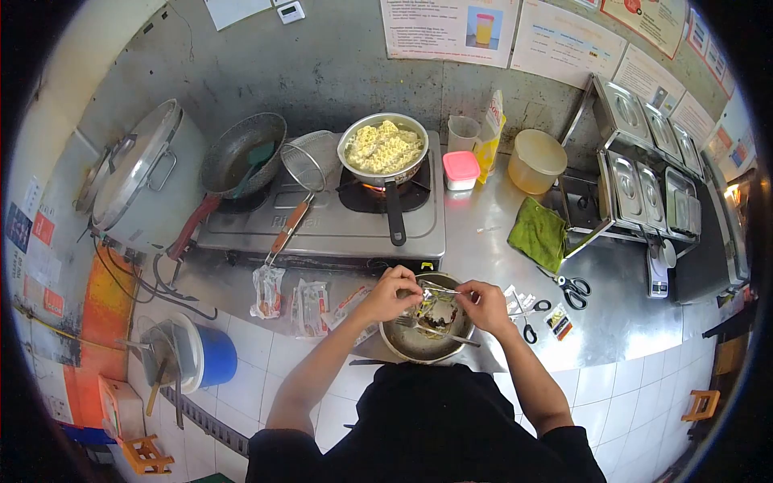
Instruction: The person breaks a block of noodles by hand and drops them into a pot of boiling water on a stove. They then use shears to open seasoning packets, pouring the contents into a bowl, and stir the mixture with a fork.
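A wide metal bowl (400,344) stands at the counter's front edge, close to my body. Dark sauce lies inside it, and a fork (452,336) rests across it with its handle over the rim. Above the bowl, my left hand (391,296) and my right hand (485,307) are both closed, pinching a small, shiny seasoning sachet (439,290) stretched between them. The sachet's contents are too small to make out. Behind them, a pot (351,165) of instant noodles (385,147) sits over a lit burner.
Torn noodle wrappers (309,307) lie left of the bowl. Scissors (575,292), another pair (531,320) and a small sachet (559,321) lie right. A strainer (304,167) and wok (241,141) rest on the stove (322,229). A green cloth (538,233) and pink-lidded tub (461,170) stand nearby.
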The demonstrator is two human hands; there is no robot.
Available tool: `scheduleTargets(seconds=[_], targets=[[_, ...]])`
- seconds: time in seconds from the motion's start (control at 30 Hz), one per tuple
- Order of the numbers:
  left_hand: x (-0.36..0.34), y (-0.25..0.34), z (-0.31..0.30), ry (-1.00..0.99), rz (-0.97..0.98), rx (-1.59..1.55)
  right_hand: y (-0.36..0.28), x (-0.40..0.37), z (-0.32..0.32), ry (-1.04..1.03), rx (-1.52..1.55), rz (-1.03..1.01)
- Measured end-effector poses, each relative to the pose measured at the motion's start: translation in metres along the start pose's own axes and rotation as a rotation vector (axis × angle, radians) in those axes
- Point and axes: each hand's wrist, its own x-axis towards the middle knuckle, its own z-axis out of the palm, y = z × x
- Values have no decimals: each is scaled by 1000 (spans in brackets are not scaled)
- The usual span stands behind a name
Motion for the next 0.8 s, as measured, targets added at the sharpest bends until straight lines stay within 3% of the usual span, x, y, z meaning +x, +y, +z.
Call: scheduleTargets(seconds=[0.17, 0.3, 0.5, 0.6, 0.67, 0.8], targets=[[2, -10, -4, 26, -9, -106, 7, 4, -2, -53, 84, -32], [2, -9, -4, 79, 64, -7, 10, 3, -7, -88, 119, -36], [1, 7, -5, 83, -32, 71, 8, -1, -6, -89, 65, -44], [0, 15, -4, 6, -186, 94, 1, -4, -3, -84, 9, -64], [0, 17, -4, -35, -276, 52, 1, -5, 1, -53, 10, -63], [-3, 8, 4, 34, -245, -157, -1, -5, 4, 31, -10, -87]])
